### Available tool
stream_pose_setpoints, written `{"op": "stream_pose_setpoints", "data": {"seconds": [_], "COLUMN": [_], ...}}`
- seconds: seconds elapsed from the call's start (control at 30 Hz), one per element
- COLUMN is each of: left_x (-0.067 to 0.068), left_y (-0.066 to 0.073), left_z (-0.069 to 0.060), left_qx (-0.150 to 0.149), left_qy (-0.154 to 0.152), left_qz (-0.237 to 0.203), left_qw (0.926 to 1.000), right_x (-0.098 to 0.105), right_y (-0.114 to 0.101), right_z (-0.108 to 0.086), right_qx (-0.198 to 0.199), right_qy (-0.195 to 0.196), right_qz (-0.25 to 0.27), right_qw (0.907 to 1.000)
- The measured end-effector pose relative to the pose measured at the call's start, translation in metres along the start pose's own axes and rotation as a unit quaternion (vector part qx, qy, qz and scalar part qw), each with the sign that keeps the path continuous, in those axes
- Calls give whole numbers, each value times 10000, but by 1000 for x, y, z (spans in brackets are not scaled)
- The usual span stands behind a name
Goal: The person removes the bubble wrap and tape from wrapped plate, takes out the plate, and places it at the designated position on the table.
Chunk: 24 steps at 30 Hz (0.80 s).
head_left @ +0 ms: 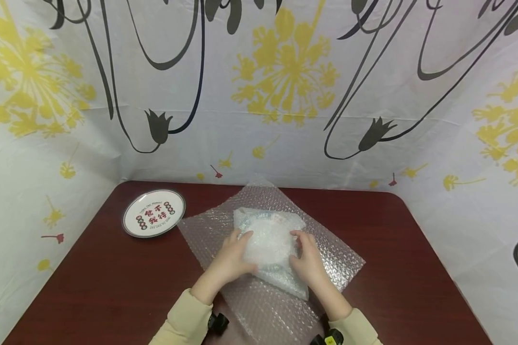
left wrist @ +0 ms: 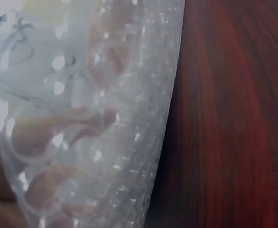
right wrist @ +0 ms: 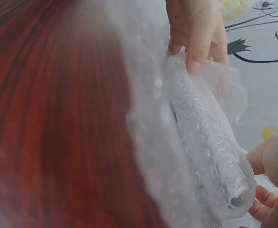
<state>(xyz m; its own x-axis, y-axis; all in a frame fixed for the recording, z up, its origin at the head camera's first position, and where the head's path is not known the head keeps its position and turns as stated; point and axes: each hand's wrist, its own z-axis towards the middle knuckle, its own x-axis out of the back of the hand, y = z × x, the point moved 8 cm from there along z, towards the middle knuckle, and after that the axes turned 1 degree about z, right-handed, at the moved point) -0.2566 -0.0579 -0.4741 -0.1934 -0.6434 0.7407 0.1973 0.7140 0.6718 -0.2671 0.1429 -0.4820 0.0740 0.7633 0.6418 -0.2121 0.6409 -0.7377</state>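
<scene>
A flat, round-looking item in bubble wrap, a wrapped package (head_left: 269,242), lies over a larger sheet of bubble wrap (head_left: 341,249). My left hand (head_left: 229,256) grips the package's left side, thumb toward the near edge. On the opposite side my right hand (head_left: 308,261) holds the right edge with bent fingers. The right wrist view has the package (right wrist: 208,137) tilted edge-on between the left hand (right wrist: 198,33) and the right hand (right wrist: 272,175). Clear wrap (left wrist: 143,118) covers much of the left wrist view, blurring the fingers behind it. What is inside cannot be made out.
A white plate (head_left: 134,211) with red and black lettering and a dark rim lies at the back left of the dark red wooden table (head_left: 112,287). Patterned white cloth (head_left: 285,148) hangs behind and at both sides. Dark wrist devices (head_left: 217,323) show at the cuffs.
</scene>
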Motion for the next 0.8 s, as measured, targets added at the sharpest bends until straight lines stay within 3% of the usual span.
{"op": "stream_pose_setpoints", "data": {"seconds": [0.37,0.8], "left_x": [12,26], "left_y": [-1,-5], "left_z": [0,1], "left_qx": [-352,-272], "left_qy": [489,689], "left_qz": [100,-121], "left_qw": [9981,9972], "right_x": [1,2], "right_y": [2,2], "right_z": [0,-1], "right_qx": [59,53], "right_qy": [5,39], "right_qz": [-24,-14], "right_qw": [10000,10000]}}
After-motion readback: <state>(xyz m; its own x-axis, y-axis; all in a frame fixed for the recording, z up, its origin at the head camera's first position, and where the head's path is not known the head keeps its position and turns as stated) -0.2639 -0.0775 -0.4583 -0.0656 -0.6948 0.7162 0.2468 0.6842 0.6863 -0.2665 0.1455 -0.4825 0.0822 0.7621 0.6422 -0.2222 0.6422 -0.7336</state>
